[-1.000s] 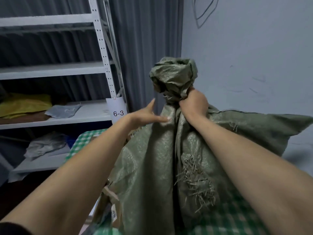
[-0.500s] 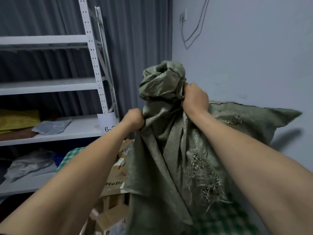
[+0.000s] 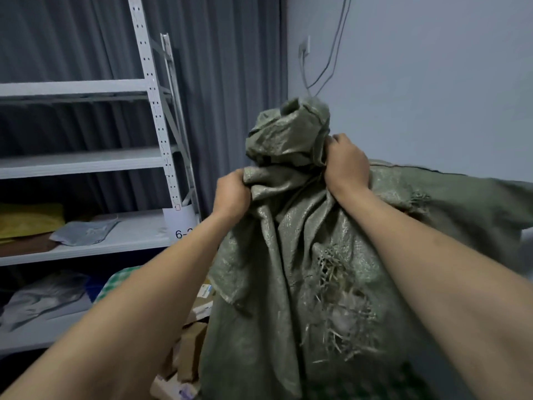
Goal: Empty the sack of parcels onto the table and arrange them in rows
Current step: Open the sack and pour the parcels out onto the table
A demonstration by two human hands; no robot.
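A green woven sack (image 3: 288,255) hangs upside down in front of me, its bunched end raised. My left hand (image 3: 232,193) grips a fold of the sack on its left side. My right hand (image 3: 344,163) grips the bunched cloth higher up on the right. A frayed hole (image 3: 340,298) shows in the sack's front. Brown cardboard parcels (image 3: 191,345) lie under the sack's lower left edge, partly hidden by my left forearm. A corner of the green checked tablecloth (image 3: 115,280) shows beside them.
A white metal shelving rack (image 3: 161,157) stands at the left, holding a yellow bundle (image 3: 28,219), grey mailer bags (image 3: 83,232) and a label reading 6-. A dark curtain hangs behind it. The pale wall (image 3: 432,96) with a socket and cables is close on the right.
My left hand went from lying flat against the sack to gripping a fold of it. Both hands have lifted the sack higher, and cardboard parcels have come into view beneath it.
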